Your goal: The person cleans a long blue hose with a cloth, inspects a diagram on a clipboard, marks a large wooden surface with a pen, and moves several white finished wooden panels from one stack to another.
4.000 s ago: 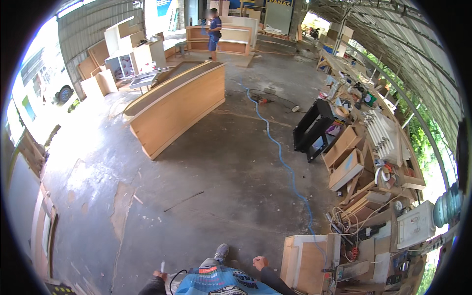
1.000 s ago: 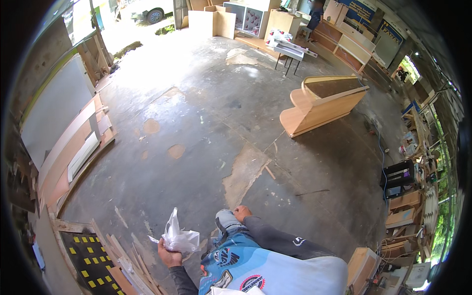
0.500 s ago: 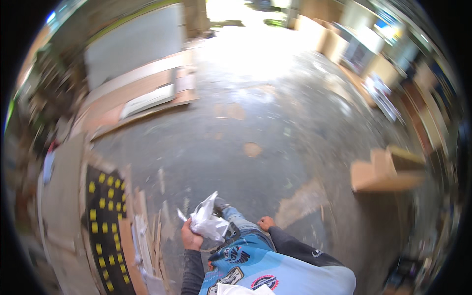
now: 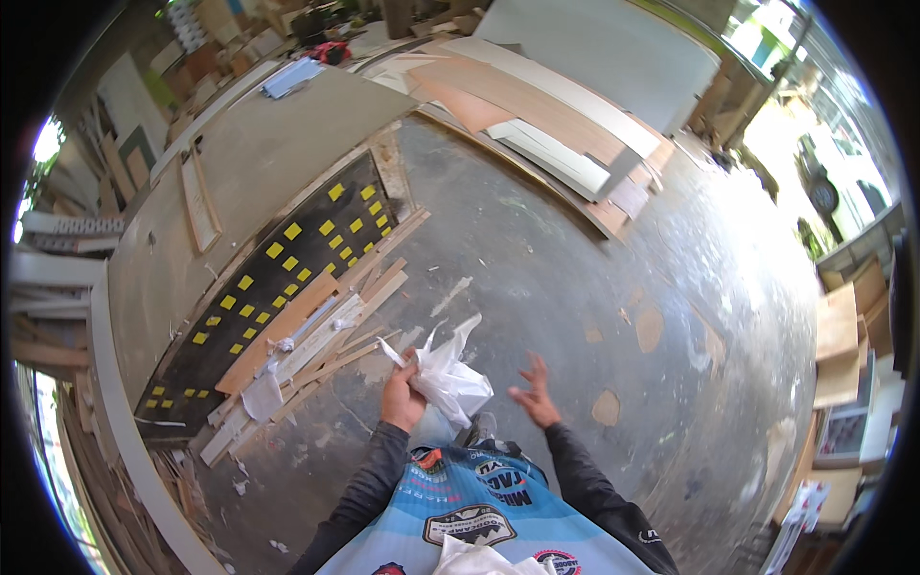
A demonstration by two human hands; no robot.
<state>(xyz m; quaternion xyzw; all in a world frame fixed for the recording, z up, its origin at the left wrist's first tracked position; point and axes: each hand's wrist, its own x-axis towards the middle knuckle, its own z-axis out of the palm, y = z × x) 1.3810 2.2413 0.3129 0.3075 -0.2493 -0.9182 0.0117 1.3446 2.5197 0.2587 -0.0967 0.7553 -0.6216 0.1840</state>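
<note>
A crumpled white plastic bag (image 4: 450,377) is gripped at its left side by my left hand (image 4: 403,401), in front of my body. Its loose ends stick up and out above my fingers. Just right of the bag, my right hand (image 4: 537,393) hovers with fingers apart and nothing in them. A gap lies between that hand and the bag. Whether anything is inside the bag cannot be seen. More crumpled white material (image 4: 484,558) shows against my shirt at the lower edge.
A black panel with yellow squares (image 4: 287,264) edges a wide board-topped table (image 4: 278,129) at left. Wooden strips (image 4: 297,359) lie on the floor beside it. Stacked sheets and boards (image 4: 537,115) are at the back. More boards (image 4: 837,331) stand at far right.
My view has swung left, so the table and stacked sheets now sit more centrally. My right hand has risen, its fingers spreading. The bag stays in my left hand.
</note>
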